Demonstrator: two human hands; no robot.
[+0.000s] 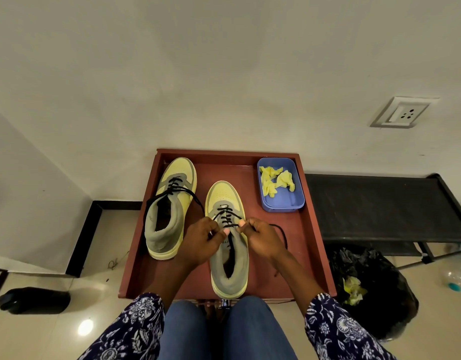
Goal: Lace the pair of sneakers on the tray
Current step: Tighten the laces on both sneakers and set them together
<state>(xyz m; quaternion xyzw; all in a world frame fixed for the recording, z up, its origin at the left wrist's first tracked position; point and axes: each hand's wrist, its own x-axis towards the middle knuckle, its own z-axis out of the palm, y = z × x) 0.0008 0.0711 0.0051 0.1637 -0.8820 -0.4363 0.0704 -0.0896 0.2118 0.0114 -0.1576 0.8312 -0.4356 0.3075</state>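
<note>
Two yellow and grey sneakers stand on a reddish-brown tray (312, 229), toes pointing away from me. The left sneaker (169, 206) has a black lace through its eyelets, its loose ends trailing off both sides. The right sneaker (228, 245) sits in the tray's middle, with a black lace (225, 216) crossed through its lower eyelets. My left hand (202, 239) pinches the lace at the shoe's left side. My right hand (261, 236) pinches the other lace end at the right side, and the lace loops out behind it over the tray.
A blue plastic box (281, 201) with crumpled yellow cloth pieces sits at the tray's back right corner. A black bench (380, 203) stands to the right, a black bag (374, 289) below it. A dark object (34, 300) lies on the floor at left. The wall rises behind the tray.
</note>
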